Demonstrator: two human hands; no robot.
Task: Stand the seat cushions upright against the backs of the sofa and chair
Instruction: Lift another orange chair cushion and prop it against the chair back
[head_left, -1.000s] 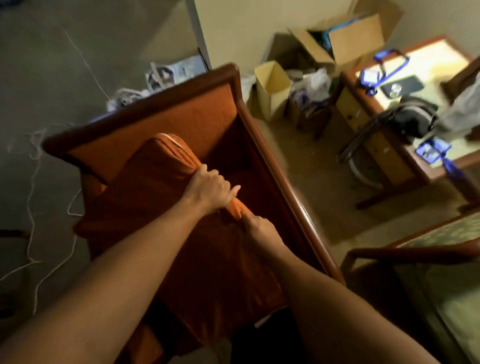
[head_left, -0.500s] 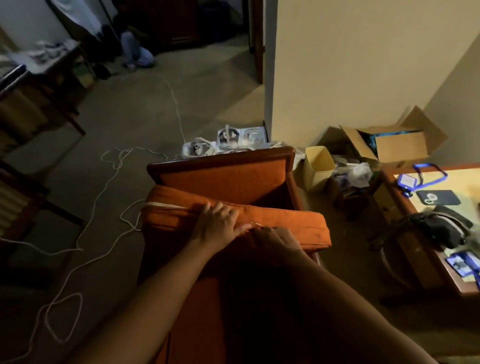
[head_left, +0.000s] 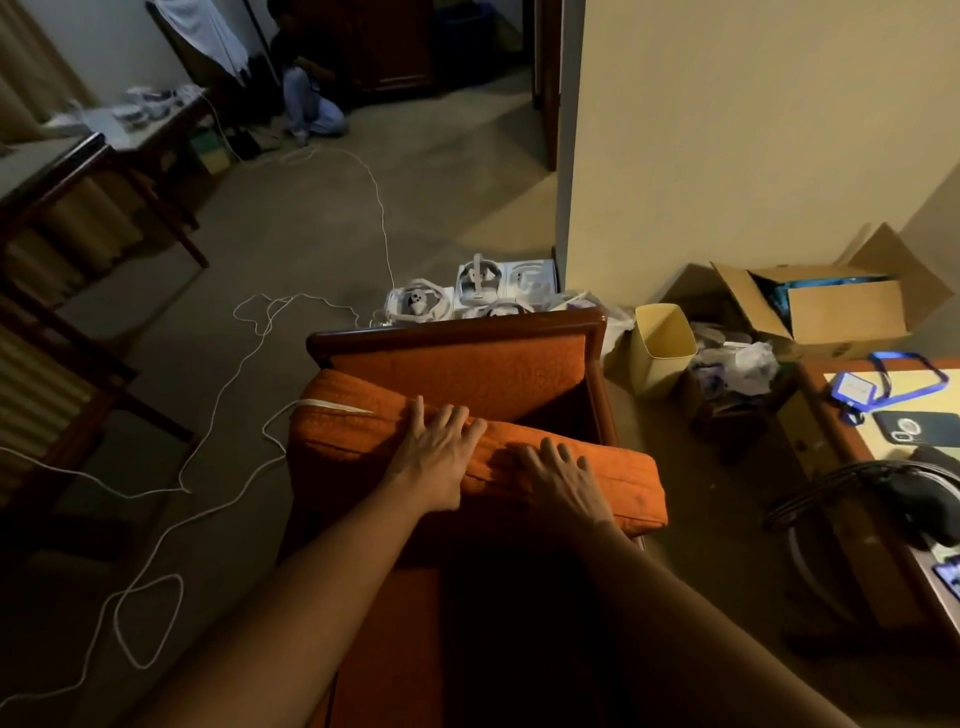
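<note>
An orange-upholstered armchair (head_left: 457, 374) with a dark wooden frame fills the middle of the view, its padded back facing the camera and its wooden top rail just in front of a cluster of white headsets (head_left: 467, 296) on the carpet.

The orange seat cushion (head_left: 363, 431) is raised on edge within the chair, its upper edge running from the left arm side across to the right front. It is skewed rather than square: the left end sits close to the chair back while the right end stands well off it, leaving a dark gap between.

It looks like a thick, fabric-covered foam slab, probably light for its bulk and soft enough to bow if pushed at one spot. The textured weave should give good friction, so slipping seems unlikely. A white zip line shows at the left end; the corners and the long top edge look like the best holds, with hands spread wide to swing the far end in.

The left hand (head_left: 439, 457) lies flat on the top edge, fingers (head_left: 452, 421) spread and open, pressing rather than clutching. The right hand (head_left: 561, 480) rests beside it, likewise open-palmed on the cushion.
</note>
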